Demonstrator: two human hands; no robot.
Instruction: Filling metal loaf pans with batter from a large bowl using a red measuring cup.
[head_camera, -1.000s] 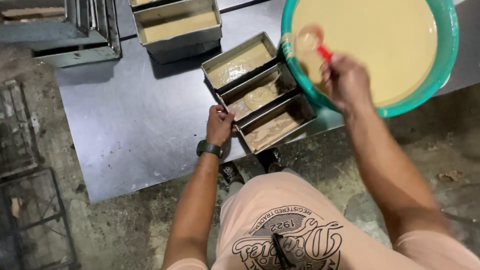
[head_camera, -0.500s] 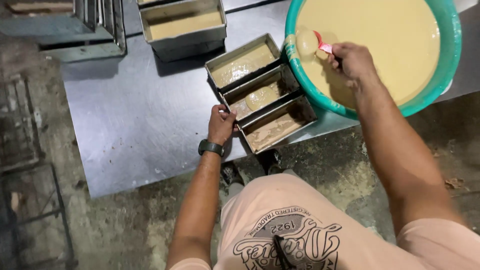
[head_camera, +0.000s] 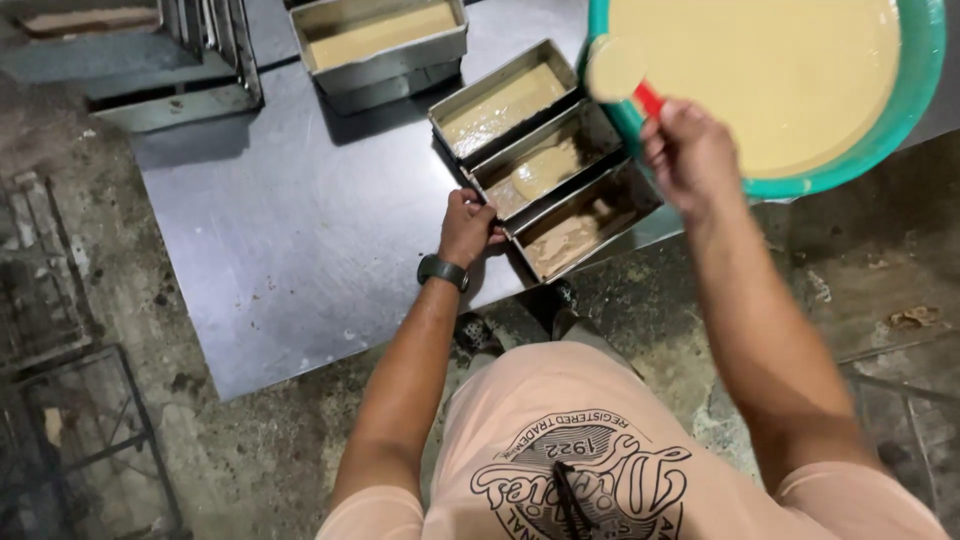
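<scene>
Red-handled ladle (head_camera: 618, 72) now lifted over bowl rim (head_camera: 905, 105), gripped by right hand (head_camera: 688, 155), left hand (head_camera: 468, 226) still clutching loaf pans (head_camera: 545, 165)

From my seat, the big teal bowl (head_camera: 905, 110) runs off the top and right edges, so I can't see its far rim. My right hand (head_camera: 690, 155) covers most of the ladle's red handle (head_camera: 648, 98). Left of the bowl, the filled tin (head_camera: 385, 40) loses its back edge at the top. My left hand (head_camera: 468, 225) hides the strapped loaf pans' (head_camera: 545, 165) near corner.
</scene>
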